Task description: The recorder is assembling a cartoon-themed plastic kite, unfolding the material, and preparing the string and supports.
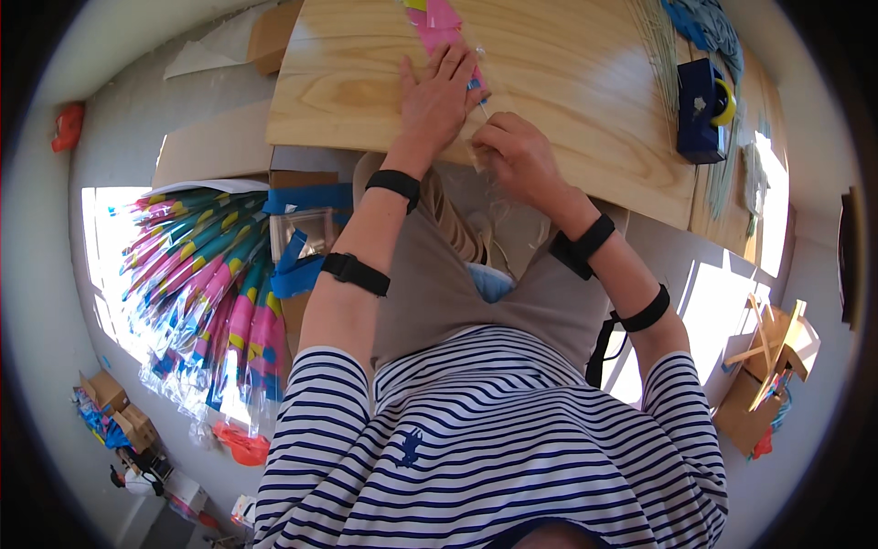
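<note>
My left hand point(437, 96) lies flat, fingers spread, on a pink and blue folded item point(437, 26) that rests on the wooden table point(567, 82). My right hand point(517, 151) sits just to its right near the table's front edge, fingers pinched on the end of a clear plastic sleeve point(485, 165) that hangs toward my lap. A thin stick point(482, 108) runs between the two hands. Black bands circle both wrists and forearms.
A blue tape dispenser point(702, 110) stands at the table's right side, with thin sticks point(658, 41) and blue material point(709, 23) behind it. On the floor at left lies a pile of pink, blue and yellow wrapped items point(206, 284) beside an open cardboard box point(306, 233). Wooden scraps point(768, 366) lie at right.
</note>
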The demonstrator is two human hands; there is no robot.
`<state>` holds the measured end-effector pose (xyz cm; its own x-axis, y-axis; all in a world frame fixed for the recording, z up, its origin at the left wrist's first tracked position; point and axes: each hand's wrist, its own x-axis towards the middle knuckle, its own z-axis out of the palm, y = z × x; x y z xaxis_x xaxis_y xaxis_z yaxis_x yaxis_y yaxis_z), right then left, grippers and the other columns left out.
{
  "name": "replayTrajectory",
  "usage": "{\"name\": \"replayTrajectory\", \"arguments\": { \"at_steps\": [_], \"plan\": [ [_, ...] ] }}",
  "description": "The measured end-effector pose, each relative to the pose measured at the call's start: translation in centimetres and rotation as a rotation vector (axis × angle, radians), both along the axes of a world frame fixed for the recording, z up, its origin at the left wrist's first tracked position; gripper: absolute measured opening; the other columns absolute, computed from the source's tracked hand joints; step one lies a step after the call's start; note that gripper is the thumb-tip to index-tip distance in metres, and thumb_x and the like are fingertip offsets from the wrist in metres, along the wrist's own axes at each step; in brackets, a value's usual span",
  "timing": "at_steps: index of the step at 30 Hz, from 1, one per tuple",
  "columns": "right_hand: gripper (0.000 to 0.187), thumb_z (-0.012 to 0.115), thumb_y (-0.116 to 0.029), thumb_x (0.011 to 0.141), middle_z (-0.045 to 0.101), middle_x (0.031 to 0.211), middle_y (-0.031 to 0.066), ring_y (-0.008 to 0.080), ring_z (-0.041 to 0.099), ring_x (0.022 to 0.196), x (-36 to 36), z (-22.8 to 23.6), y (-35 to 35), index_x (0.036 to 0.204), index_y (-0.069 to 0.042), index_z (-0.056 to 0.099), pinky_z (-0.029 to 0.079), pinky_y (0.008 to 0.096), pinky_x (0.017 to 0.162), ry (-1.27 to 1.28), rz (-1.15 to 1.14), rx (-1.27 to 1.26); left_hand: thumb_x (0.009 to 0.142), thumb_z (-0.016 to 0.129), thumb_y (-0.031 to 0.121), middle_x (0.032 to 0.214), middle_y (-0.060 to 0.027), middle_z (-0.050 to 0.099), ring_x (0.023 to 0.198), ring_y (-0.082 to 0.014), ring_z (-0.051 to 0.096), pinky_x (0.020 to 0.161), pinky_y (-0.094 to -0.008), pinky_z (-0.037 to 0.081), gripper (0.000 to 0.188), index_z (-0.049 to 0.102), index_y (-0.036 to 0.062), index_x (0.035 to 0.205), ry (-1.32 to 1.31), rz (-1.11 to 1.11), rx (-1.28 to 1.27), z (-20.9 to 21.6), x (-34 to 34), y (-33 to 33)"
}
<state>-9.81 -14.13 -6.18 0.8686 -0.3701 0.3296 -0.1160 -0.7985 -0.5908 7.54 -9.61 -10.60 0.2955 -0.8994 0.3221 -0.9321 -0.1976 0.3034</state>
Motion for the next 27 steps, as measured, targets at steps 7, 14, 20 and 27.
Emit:
{"name": "replayTrajectory", "arguments": {
  "at_steps": [7,14,20,27],
  "plan": [
    [0.014,0.065,-0.003,0.071,0.056,0.087,0.0083,0.0295,0.056,0.088,1.1,-0.8,0.2,0.083,-0.008,0.061,0.043,0.0412,0.075,0.128,0.089,-0.203,0.098,0.052,0.048,0.156,-0.0006,0.039,0.146,-0.0213,0.032,0.115,-0.066,0.015,0.059,0.043,0.0176,0.148,0.013,0.005,0.02,-0.1,0.0,0.0],
    [0.012,0.06,0.0,0.073,0.053,0.089,0.0128,0.0333,0.051,0.087,1.4,-1.2,0.0,0.083,-0.004,0.056,0.041,0.042,0.077,0.149,0.146,-0.246,0.098,0.052,0.048,0.156,-0.0006,0.039,0.146,-0.0222,0.033,0.114,-0.0662,0.017,0.059,0.044,0.0178,0.148,0.002,-0.002,0.001,0.1,0.0,-0.1],
    [0.015,0.061,0.0,0.069,0.054,0.086,0.0122,0.0327,0.054,0.087,-3.1,1.1,0.2,0.082,-0.004,0.057,0.043,0.0414,0.078,0.16,0.11,-0.18,0.098,0.053,0.046,0.153,-0.0012,0.041,0.144,-0.0229,0.034,0.114,-0.0674,0.017,0.057,0.046,0.017,0.146,0.025,-0.002,-0.011,0.0,0.0,-0.1],
    [0.019,0.064,0.0,0.071,0.057,0.091,0.0111,0.0318,0.055,0.091,-8.0,0.8,0.5,0.09,-0.004,0.06,0.044,0.042,0.08,0.155,-0.249,0.126,0.099,0.052,0.045,0.155,-0.0015,0.04,0.145,-0.0238,0.033,0.114,-0.0674,0.016,0.056,0.045,0.0168,0.147,0.01,-0.012,0.003,0.2,-0.3,-0.1]
  ]
}}
